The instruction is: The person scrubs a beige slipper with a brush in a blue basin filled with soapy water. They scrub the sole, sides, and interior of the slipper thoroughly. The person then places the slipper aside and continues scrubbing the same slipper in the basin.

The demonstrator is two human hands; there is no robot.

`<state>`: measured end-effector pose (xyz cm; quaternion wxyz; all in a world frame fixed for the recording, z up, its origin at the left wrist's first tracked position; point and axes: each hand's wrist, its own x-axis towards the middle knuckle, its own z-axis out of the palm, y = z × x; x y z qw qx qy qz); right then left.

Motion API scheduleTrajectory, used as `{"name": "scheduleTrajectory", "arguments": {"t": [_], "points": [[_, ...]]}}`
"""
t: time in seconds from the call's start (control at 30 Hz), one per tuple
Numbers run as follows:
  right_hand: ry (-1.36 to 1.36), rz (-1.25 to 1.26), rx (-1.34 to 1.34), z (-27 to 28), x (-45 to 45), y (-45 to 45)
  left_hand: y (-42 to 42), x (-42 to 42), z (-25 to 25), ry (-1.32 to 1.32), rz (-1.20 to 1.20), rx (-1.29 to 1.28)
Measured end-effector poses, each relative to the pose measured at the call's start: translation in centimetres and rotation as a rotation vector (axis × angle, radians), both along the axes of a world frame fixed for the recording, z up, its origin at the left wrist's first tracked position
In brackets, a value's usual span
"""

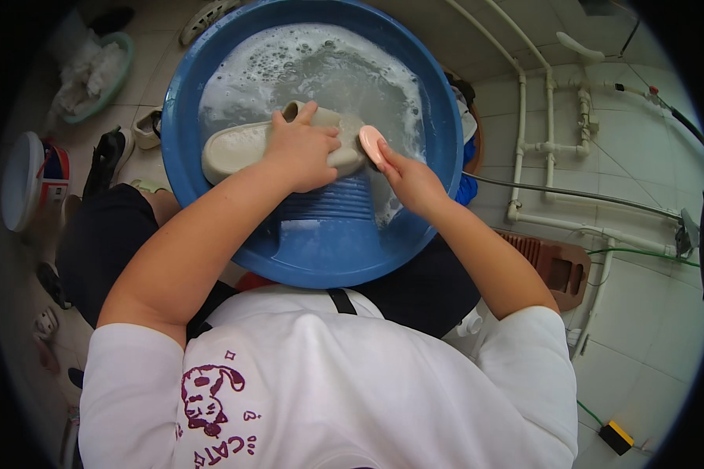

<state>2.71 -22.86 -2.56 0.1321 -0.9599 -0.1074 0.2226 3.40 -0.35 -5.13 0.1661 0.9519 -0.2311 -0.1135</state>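
A large blue plastic basin [314, 267] with a built-in ribbed washboard [331, 202] holds foamy, cloudy water [322, 67]. Across the top of the washboard lies a beige slipper [234, 149], its sole end to the left. My left hand [305, 149] grips it from above, fingers spread over its upper. In my right hand [408, 179] is a pink oval-backed brush [374, 146], held at the right end of the slipper; its bristles are mostly hidden from view.
Left of the basin stand a white bucket [23, 182], dark shoes [108, 158] and a green bowl [120, 76] of white material. Pipes [522, 135] run along the right wall, above a brown washboard [563, 272]. A hose [575, 193] reaches towards the basin.
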Motion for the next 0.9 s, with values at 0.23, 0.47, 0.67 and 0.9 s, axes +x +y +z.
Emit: {"name": "scheduleTrajectory", "arguments": {"t": [0.23, 0.47, 0.67, 0.9], "points": [[-0.095, -0.094, -0.072, -4.0, 6.8, 3.5, 0.0, 0.0, 0.6, 0.017, -0.028, -0.036], [0.052, -0.074, -0.011, 0.0, 0.5, 0.3, 0.0, -0.1, 0.2, 0.024, 0.017, -0.021], [-0.090, -0.098, -0.067, -2.8, 5.2, 3.2, 0.0, 0.1, 0.5, 0.015, -0.029, -0.035], [-0.070, -0.086, 0.099, -1.4, 1.5, 0.1, 0.0, 0.1, -0.4, -0.015, 0.005, -0.059]]}}
